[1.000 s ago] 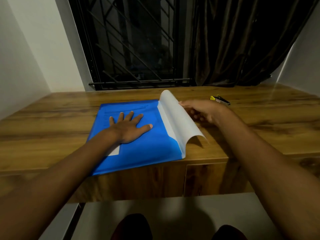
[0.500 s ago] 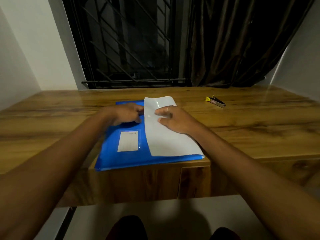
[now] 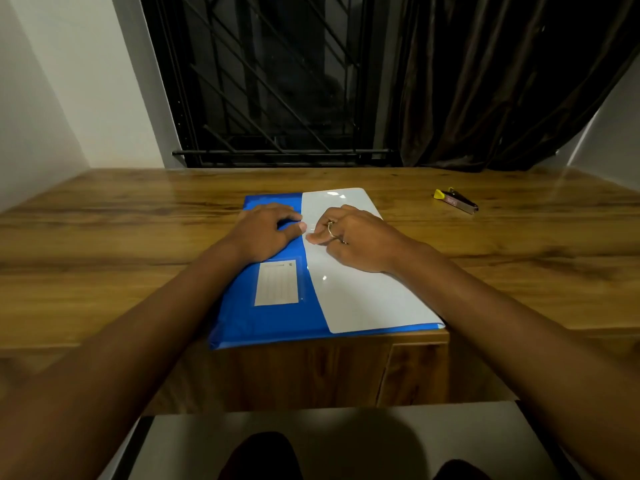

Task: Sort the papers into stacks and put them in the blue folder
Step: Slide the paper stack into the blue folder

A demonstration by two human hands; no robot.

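**Spotter:** What fills your feed, biggest first?

**Operator:** I see the counter (image 3: 104, 237), a glossy wood-grain slab with streaky brown bands. Behind it are a black metal window grille (image 3: 270, 81) with diagonal bars and a dark curtain (image 3: 485, 81) hanging in soft folds.

**Spotter:** And the folder?

**Operator:** The blue folder (image 3: 263, 323) lies flat in the middle of the counter, and its near edge reaches the counter's front edge. It is smooth plastic. A shiny pale flap (image 3: 363, 299) with rounded corners lies over its right half. A rectangular ruled label (image 3: 277, 283) sits on the blue cover.

**Spotter:** Hands?

**Operator:** My left hand (image 3: 266, 232) rests knuckles up on the blue cover, fingers bent down and thumb reaching to the flap's edge. My right hand (image 3: 360, 240) sits on the flap, fingers curled at that same edge, with a thin ring (image 3: 330, 230) on one. I can't tell whether either hand pinches the flap or only presses it.

**Spotter:** Anything smaller?

**Operator:** A slim metal tool (image 3: 455, 200) with a yellow tip lies far right, well apart from the folder.
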